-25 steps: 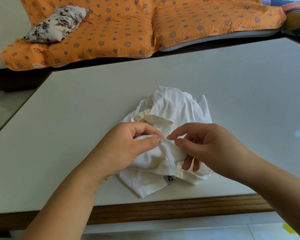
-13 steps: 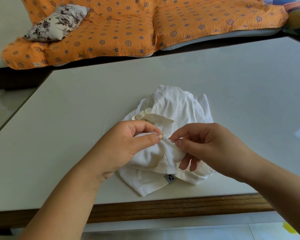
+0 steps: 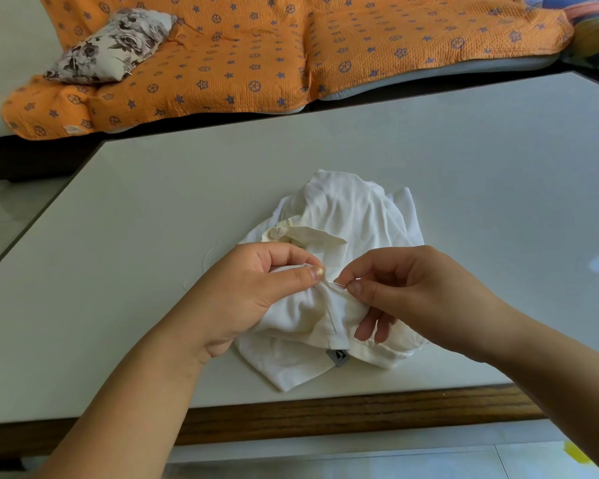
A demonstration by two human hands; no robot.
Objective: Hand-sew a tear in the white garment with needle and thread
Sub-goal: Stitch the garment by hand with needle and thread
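The white garment (image 3: 343, 209) lies crumpled on the pale table (image 3: 464, 160), near the front edge, which has a wooden border. The left hand (image 3: 253, 292) pinches a raised fold of the cloth between thumb and forefinger; its other fingers are curled under the fold and are hidden. The right hand (image 3: 415, 292) is just beside it, and the fingertips of the two hands are almost touching. Its thumb and forefinger pinch a thin needle (image 3: 336, 282). Only a short, bright piece of the needle shows between the two hands, and I cannot tell whether its tip is inside the cloth. The lower fingers of the right hand hang loosely curled over the garment.

The tear itself cannot be made out, because the hands and the folds cover that place. A very fine thread (image 3: 206, 257) shows faintly on the table left of the left hand; where it ends I cannot see. A small grey label (image 3: 338, 357) sticks out at the hem.

Behind the table lies an orange quilt (image 3: 256, 63) with a flowered pillow (image 3: 111, 46); the quilt is cut off at the top.
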